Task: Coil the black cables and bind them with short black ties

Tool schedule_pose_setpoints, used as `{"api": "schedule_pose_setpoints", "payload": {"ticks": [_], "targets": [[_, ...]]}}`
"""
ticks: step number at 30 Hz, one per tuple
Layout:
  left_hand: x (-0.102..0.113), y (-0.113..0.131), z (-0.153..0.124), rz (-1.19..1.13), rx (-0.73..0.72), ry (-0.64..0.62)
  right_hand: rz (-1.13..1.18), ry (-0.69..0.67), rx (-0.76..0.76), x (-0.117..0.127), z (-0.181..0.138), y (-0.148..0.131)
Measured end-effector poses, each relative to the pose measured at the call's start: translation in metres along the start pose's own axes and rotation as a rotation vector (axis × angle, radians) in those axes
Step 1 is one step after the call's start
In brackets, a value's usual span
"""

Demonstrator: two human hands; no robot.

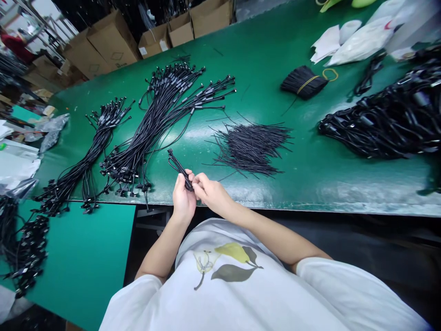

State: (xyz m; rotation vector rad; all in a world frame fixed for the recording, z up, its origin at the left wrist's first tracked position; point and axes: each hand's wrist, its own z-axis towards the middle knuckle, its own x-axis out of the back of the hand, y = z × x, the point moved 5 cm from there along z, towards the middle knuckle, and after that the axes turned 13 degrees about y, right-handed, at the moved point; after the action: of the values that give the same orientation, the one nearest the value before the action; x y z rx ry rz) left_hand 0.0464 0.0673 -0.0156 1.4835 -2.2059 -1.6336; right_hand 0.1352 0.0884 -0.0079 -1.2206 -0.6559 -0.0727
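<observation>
Left hand (184, 200) was closed round a folded black cable (177, 163), one end poking out toward eleven o'clock. Right hand (213, 195) had its fingertips against the cable; couldn't tell whether they pinched anything. From the hands, on the green table (193, 165): loose black ties (255, 145) at two o'clock, big cable bunch (153, 119) at eleven, smaller bunch (93, 149) at ten.

Left fingers (179, 182) hold a folded black cable (177, 163); right fingers (201, 179) touch it.
</observation>
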Motion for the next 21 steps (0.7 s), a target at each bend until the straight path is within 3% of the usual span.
{"api": "schedule_pose_setpoints", "payload": {"ticks": [2, 4, 8, 10, 12, 15, 17, 19, 21], "targets": [[0.000, 0.002, 0.000, 0.075, -0.045, -0.004, 0.045, -0.056, -0.019, 0.001, -0.002, -0.001], [0.000, 0.005, 0.001, 0.138, -0.088, 0.002, -0.074, -0.032, 0.102, 0.010, -0.003, -0.007], [0.004, 0.004, 0.001, 0.324, -0.047, -0.155, -0.333, 0.123, 0.555, 0.044, -0.001, -0.021], [0.009, -0.001, -0.006, 0.494, 0.020, -0.292, -0.401, 0.102, 0.804, 0.054, -0.005, -0.023], [0.017, -0.006, -0.017, 0.698, 0.112, -0.427, -0.476, -0.001, 0.969, 0.055, -0.014, -0.018], [0.032, -0.014, -0.036, 0.900, 0.290, -0.591, -0.583, -0.137, 1.026, 0.047, -0.037, -0.003], [0.039, -0.018, -0.047, 0.916, 0.396, -0.660, -0.612, -0.155, 1.013, 0.042, -0.054, 0.002], [0.041, -0.020, -0.052, 0.916, 0.425, -0.694, -0.629, -0.119, 0.983, 0.040, -0.066, 0.005], [0.041, -0.022, -0.051, 0.992, 0.358, -0.710, -0.652, -0.084, 0.953, 0.040, -0.071, 0.007]]}}
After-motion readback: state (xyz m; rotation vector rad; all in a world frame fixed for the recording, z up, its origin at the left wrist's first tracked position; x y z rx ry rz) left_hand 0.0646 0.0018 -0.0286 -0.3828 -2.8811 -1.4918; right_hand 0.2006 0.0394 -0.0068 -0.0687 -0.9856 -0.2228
